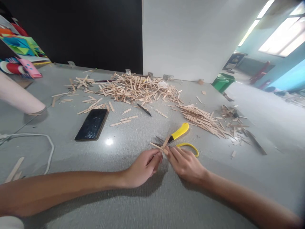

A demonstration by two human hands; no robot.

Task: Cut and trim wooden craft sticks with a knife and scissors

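Observation:
My left hand is closed in a pinch on a few small wooden craft sticks that cross one another. From the other side, my right hand has its fingertips pressed to the same sticks, and the fingers are partly hidden. Just beyond the hands lies a pair of scissors with yellow handles, its blades partly covered by the sticks. A black pen rests farther out on the grey table.
A large heap of craft sticks lies at the back, with a flatter pile right of it. A phone, a white cable and a pale tube are on the left. At right lie a blade and wood scraps; beyond stands a green bin.

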